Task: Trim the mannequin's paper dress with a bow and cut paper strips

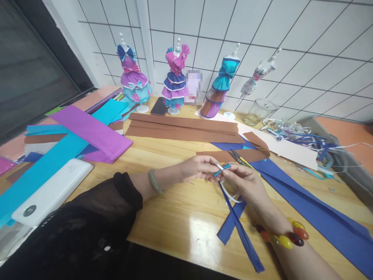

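Over the pale, glossy wooden table [169, 223], I see both hands meeting at a small teal-and-navy bow of thin pleated sheet [223, 168]. The left hand [201, 170] is nearly closed, fingertips gathered at the bow's left end and a narrow, flat white strip [218, 166]; the right hand [246, 179] pinches the other end between thumb and curled fingers. As I judge it, the bow's shape is formed, but its middle looks unfinished, the strip's end sticking out free; I can't tell whether the white loop below belongs to it. Two long, flat navy strips [244, 243] lie loose beneath. Behind, three slender dress forms in layered, colourful outfits [176, 85] look complete, while a white, floral-patterned dress form [258, 76] wears no such layers.
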Demonstrator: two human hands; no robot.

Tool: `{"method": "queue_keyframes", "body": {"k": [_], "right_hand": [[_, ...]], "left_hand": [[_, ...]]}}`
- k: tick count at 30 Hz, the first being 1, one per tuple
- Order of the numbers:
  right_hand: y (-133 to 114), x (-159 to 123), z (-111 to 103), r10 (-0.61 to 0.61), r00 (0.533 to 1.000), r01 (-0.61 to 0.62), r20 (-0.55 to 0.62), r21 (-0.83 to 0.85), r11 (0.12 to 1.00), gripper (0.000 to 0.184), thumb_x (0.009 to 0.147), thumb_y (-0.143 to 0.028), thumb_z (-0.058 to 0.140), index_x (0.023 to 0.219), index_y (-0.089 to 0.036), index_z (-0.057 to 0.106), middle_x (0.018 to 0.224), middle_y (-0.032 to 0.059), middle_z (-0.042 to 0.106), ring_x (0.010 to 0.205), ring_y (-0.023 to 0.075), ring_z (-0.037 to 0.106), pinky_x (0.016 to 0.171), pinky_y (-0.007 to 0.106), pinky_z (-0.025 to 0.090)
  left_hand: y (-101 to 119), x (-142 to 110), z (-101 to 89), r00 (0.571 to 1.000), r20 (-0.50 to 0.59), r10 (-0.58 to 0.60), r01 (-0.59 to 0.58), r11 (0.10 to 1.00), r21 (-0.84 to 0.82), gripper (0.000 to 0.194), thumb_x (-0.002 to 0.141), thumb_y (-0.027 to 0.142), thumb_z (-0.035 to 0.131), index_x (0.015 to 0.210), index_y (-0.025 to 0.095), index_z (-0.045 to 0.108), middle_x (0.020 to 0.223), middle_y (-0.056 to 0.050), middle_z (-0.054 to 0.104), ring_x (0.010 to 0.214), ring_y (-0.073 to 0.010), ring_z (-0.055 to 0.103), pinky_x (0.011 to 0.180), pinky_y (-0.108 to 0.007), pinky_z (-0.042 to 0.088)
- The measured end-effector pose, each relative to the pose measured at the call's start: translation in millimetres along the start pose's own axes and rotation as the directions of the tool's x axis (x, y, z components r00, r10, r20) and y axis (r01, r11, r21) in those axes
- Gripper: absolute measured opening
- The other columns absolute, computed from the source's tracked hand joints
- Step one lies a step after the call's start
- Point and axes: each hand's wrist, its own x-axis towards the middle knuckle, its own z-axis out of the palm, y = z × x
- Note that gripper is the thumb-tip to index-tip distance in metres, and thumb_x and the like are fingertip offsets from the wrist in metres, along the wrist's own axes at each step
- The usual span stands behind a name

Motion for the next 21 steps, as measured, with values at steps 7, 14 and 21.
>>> {"method": "queue_keyframes", "body": {"k": [7,14,21], "right_hand": [[3.0,2.5,1.5,0.068,0.990,-0.070,-0.123,-0.012,0.998,0.016,0.070,-0.036,0.070,0.072,-0.021,0.067,0.063,-0.0009,0.065,0.061,0.0111,0.059,0.064,0.022,0.047],[0.8,1.9,6.9,0.095,0.982,-0.100,-0.164,-0.027,0.995,0.023,0.067,-0.041,0.071,0.070,-0.019,0.065,0.060,-0.0005,0.062,0.057,0.0112,0.056,0.058,0.023,0.045],[-0.2,2.0,7.8,0.108,0.982,-0.121,-0.158,-0.074,0.990,0.024,0.068,-0.042,0.069,0.068,-0.018,0.065,0.061,-0.0004,0.061,0.057,0.0109,0.054,0.058,0.023,0.042]], "left_hand": [[0.5,2.8,5.1,0.959,-0.090,0.270,-0.241,0.939,0.246,0.024,0.068,0.025,0.070,0.086,0.011,0.062,0.079,-0.004,0.063,0.074,-0.0106,0.057,0.069,-0.024,0.043],[-5.8,-0.4,9.1,0.904,-0.129,0.407,-0.323,0.850,0.416,0.025,0.074,0.032,0.065,0.087,0.010,0.062,0.078,-0.006,0.064,0.073,-0.0118,0.059,0.071,-0.025,0.046],[-6.1,-2.4,8.5,0.876,-0.164,0.454,-0.307,0.786,0.537,0.024,0.080,0.035,0.057,0.083,0.011,0.063,0.081,-0.007,0.064,0.077,-0.0127,0.059,0.073,-0.025,0.047]]}}
